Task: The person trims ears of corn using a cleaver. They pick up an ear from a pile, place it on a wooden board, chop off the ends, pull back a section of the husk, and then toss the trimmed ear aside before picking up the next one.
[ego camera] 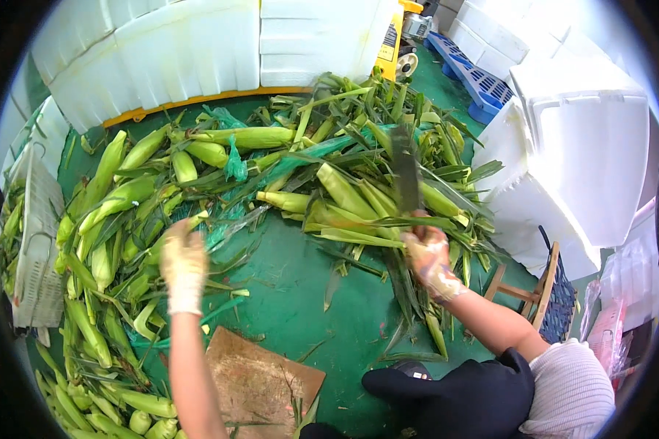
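Observation:
My left hand (185,263), in a pale work glove, is over the corn pile at left, blurred by motion. Its fingers are closed around an ear of corn (155,254) in green husk, whose cut stem end shows past the fingertips. My right hand (429,257), in a stained, patterned glove, grips a broad dark-bladed knife (405,164); the handle is hidden in the fist. The blade points away from me over a heap of husked-leaf trimmings and corn (357,200). Unshucked ears (118,200) lie piled along the left, with torn green plastic film (307,153) among the leaves.
White foam boxes (186,49) on a yellow base stand behind the pile; more foam boxes (587,148) are at right. A wooden-framed stool (546,285) stands near my right arm. A brown board (263,378) lies on the green floor (291,285). A white plastic crate (38,236) is at left.

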Action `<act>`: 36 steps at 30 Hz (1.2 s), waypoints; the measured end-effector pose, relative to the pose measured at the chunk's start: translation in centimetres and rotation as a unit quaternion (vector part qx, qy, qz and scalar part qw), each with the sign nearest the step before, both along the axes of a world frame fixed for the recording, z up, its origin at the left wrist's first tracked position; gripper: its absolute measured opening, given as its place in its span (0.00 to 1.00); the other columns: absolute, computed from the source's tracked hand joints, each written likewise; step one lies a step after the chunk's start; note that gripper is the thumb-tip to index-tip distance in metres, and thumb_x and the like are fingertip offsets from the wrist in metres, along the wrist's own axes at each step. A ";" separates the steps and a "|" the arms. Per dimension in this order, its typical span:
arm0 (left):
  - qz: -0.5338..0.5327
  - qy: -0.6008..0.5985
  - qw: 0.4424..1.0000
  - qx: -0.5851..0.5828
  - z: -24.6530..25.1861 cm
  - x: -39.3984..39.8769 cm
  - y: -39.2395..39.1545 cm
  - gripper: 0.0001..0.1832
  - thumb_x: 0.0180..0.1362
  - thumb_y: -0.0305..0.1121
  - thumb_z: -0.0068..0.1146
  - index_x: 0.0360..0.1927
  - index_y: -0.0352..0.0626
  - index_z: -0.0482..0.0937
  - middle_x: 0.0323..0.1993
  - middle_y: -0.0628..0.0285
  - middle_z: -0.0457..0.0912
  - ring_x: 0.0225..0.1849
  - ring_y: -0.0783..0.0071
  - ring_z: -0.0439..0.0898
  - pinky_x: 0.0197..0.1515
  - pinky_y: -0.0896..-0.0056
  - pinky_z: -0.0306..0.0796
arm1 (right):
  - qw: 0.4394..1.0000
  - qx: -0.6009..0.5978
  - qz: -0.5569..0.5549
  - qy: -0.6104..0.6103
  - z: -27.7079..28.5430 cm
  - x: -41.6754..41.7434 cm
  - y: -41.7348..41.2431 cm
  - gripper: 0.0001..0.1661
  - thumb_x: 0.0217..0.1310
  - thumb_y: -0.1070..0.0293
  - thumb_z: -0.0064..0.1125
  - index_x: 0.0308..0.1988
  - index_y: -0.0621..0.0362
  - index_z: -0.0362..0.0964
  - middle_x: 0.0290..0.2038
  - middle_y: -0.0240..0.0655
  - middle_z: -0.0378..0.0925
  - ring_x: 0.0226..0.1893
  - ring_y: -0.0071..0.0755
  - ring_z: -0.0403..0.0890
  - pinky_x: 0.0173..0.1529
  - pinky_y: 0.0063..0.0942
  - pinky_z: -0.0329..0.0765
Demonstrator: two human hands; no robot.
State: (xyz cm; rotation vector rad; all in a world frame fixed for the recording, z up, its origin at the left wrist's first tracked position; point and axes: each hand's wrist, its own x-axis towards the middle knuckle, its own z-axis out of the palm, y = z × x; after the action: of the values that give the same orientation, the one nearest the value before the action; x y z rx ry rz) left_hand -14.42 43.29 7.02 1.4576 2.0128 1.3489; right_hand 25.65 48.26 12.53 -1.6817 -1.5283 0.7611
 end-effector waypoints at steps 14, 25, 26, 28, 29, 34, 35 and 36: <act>0.154 0.337 0.913 -0.170 -0.6 -3.4 -8.7 0.33 0.32 0.41 0.72 0.46 0.42 0.77 0.43 0.50 0.77 0.48 0.51 0.73 0.56 0.55 0.67 | 0.988 -0.020 0.150 0.020 4.1 1.2 -4.0 0.11 0.57 0.76 0.57 0.32 0.63 0.60 0.24 0.30 0.58 0.27 0.21 0.57 0.30 0.22 0.60; 0.045 -0.019 0.926 -0.374 1.3 11.0 -17.4 0.39 0.40 0.35 0.71 0.58 0.38 0.66 0.45 0.49 0.78 0.46 0.53 0.79 0.52 0.62 0.73 | 0.935 -0.193 0.289 -0.065 -3.9 -2.2 -9.0 0.20 0.60 0.57 0.58 0.38 0.64 0.68 0.26 0.46 0.70 0.26 0.40 0.67 0.34 0.35 0.69; 0.050 0.034 0.919 -0.389 0.0 11.0 -18.8 0.40 0.39 0.35 0.70 0.58 0.39 0.66 0.47 0.49 0.76 0.47 0.50 0.77 0.53 0.60 0.72 | 0.944 -0.160 0.280 -0.069 -3.2 -2.8 -10.2 0.19 0.62 0.57 0.56 0.34 0.64 0.65 0.24 0.46 0.67 0.24 0.44 0.66 0.32 0.36 0.68; 0.061 0.088 0.911 -0.399 -1.7 10.8 -20.8 0.41 0.39 0.36 0.70 0.59 0.40 0.65 0.50 0.48 0.74 0.49 0.46 0.75 0.54 0.58 0.71 | 0.938 -0.155 0.301 -0.079 -2.2 -3.1 -11.0 0.18 0.62 0.58 0.56 0.32 0.63 0.64 0.23 0.47 0.66 0.24 0.48 0.66 0.31 0.37 0.68; 0.097 0.144 0.933 -0.314 -1.9 11.0 -21.6 0.42 0.39 0.36 0.70 0.60 0.41 0.64 0.52 0.48 0.71 0.51 0.47 0.74 0.55 0.58 0.71 | 0.934 -0.146 0.313 -0.089 -1.8 -3.2 -11.3 0.18 0.63 0.60 0.56 0.31 0.63 0.63 0.23 0.47 0.65 0.23 0.52 0.66 0.30 0.38 0.67; 0.234 0.189 0.926 -0.229 -2.8 11.1 -24.9 0.44 0.37 0.38 0.73 0.60 0.42 0.65 0.56 0.48 0.68 0.55 0.51 0.72 0.56 0.60 0.70 | 0.907 -0.045 0.415 -0.049 -0.1 -7.4 -9.9 0.18 0.62 0.62 0.58 0.30 0.62 0.61 0.20 0.46 0.61 0.23 0.55 0.66 0.28 0.39 0.66; 0.213 0.172 0.919 -0.284 -2.8 10.7 -25.6 0.43 0.37 0.40 0.73 0.60 0.44 0.67 0.51 0.50 0.72 0.51 0.51 0.74 0.54 0.60 0.72 | 0.894 0.050 0.443 -0.038 1.1 -9.1 -9.5 0.18 0.61 0.64 0.60 0.28 0.61 0.59 0.19 0.42 0.59 0.19 0.48 0.62 0.26 0.35 0.64; 0.197 0.153 0.907 -0.339 -2.6 10.2 -26.7 0.42 0.38 0.42 0.73 0.59 0.46 0.68 0.46 0.52 0.76 0.47 0.51 0.77 0.51 0.61 0.73 | 0.898 0.083 0.431 0.017 2.2 -10.8 -9.0 0.19 0.60 0.66 0.61 0.27 0.60 0.58 0.18 0.36 0.56 0.18 0.34 0.57 0.24 0.32 0.60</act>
State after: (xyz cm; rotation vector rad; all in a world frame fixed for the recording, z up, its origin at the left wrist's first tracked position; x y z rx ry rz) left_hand -4.25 16.62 4.41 1.0043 2.7018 0.4167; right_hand 14.88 39.21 14.73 -0.7987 -2.2541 1.0395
